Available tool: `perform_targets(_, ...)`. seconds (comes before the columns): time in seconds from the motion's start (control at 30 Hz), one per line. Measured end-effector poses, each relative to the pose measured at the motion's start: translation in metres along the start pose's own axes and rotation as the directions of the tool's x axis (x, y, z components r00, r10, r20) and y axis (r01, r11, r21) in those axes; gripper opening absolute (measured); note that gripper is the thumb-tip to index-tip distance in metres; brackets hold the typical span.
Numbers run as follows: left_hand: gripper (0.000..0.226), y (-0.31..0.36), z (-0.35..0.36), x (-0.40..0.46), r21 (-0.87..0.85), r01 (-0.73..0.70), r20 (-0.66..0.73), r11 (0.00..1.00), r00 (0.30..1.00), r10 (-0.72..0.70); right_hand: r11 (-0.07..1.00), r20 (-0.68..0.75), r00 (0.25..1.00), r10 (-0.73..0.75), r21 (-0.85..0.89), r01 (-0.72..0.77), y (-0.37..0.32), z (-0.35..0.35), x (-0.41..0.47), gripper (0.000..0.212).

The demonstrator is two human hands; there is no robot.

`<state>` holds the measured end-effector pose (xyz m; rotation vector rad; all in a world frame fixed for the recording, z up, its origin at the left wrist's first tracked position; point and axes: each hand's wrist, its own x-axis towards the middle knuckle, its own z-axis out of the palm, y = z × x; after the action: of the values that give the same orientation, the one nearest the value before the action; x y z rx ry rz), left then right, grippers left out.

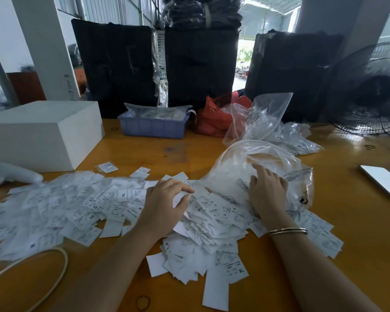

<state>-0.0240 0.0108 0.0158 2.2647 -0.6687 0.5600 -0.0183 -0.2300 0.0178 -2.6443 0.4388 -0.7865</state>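
left hand [167,199]: rested on the heap of labels, fingers curled down, one white label pinched between thumb and forefinger
right hand [268,188]: palm down on the clear bag, fingers straight and spread, gripping nothing
labels [95,208]: loose white size tags (XL, XS, S, M legible), spread in a wide heap over the near half of the worktop; thickest under and between the two hands
clear bag [245,158]: lay on its side at the right end of the heap, mouth toward the left hand, labels at its opening; white contents inside, too blurred to identify
worktop [358,255]: glossy orange-brown wood
bangles [287,231]: thin, gold, on the right wrist
white box [43,131]: far left, just behind the heap
blue tray [153,129]: rear centre, held clear packets
red bag [214,120]: just beside the tray, on its right
spare clear bags [270,118]: piled behind the clear bag, one standing open
phone [383,181]: face up at the right edge, well apart from the clear bag
fan [369,91]: black, rear right
black bundles [115,64]: three, upright along the back edge
white handheld device [11,174]: left edge, near the box, at the rim of the heap
white cable [54,278]: looped at front left, one end under the labels
rubber band [143,302]: front edge, between the forearms
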Motion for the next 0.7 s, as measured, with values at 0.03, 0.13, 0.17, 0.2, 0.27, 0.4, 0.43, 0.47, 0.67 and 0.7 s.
perform_targets(0.03, 0.013, 0.001, 0.0, 0.0, -0.007, -0.006, 0.009, 1.0, 1.0, 0.006, 0.997, 0.069, 0.997, 0.045, -0.068, -0.041, 0.003, 0.002, 0.001, 0.042)
perform_targets(0.13, 0.013, 0.001, 0.002, 0.0, -0.014, -0.018, 0.021, 1.0, 1.0, 0.018, 0.984, 0.145, 0.989, 0.031, -0.18, -0.004, 0.004, 0.006, 0.002, 0.042)
perform_targets(0.17, 0.013, 0.0, 0.002, 0.0, -0.014, -0.021, 0.022, 1.0, 1.0, 0.021, 0.984, 0.128, 0.992, 0.003, -0.179, 0.02, 0.005, 0.006, 0.002, 0.042)
perform_targets(0.2, 0.013, 0.0, 0.002, 0.0, -0.017, -0.024, 0.023, 1.0, 0.999, 0.025, 0.987, 0.099, 0.995, -0.016, -0.157, 0.031, 0.005, 0.006, 0.002, 0.042)
perform_targets(0.27, 0.013, 0.0, 0.001, 0.0, -0.018, -0.028, 0.022, 0.999, 0.999, 0.028, 0.998, 0.023, 1.0, -0.016, -0.06, 0.017, 0.006, 0.004, 0.001, 0.039)
perform_targets(0.4, 0.013, 0.0, 0.001, 0.001, -0.023, -0.027, 0.015, 0.999, 0.999, 0.028, 0.987, -0.142, 0.989, -0.051, 0.145, 0.072, 0.002, -0.005, -0.006, 0.023)
perform_targets(0.43, 0.013, -0.001, 0.001, 0.001, -0.03, -0.02, 0.01, 0.999, 1.0, 0.02, 0.975, -0.197, 0.976, -0.094, 0.179, 0.13, -0.002, -0.008, -0.01, 0.02)
perform_targets(0.47, 0.013, -0.001, 0.001, 0.001, -0.043, -0.011, 0.006, 0.999, 1.0, 0.011, 0.955, -0.261, 0.955, -0.139, 0.218, 0.199, -0.007, -0.011, -0.013, 0.017)
perform_targets(0.67, 0.015, 0.004, -0.005, 0.001, -0.342, 0.146, 0.063, 0.928, 0.989, -0.133, 0.548, -0.025, 0.971, -0.239, 0.822, 0.156, -0.055, -0.024, -0.037, 0.026)
perform_targets(0.7, 0.023, 0.004, -0.007, 0.001, -0.425, 0.2, 0.111, 0.883, 0.979, -0.169, 0.479, 0.108, 0.958, -0.267, 0.877, 0.035, -0.061, -0.023, -0.042, 0.028)
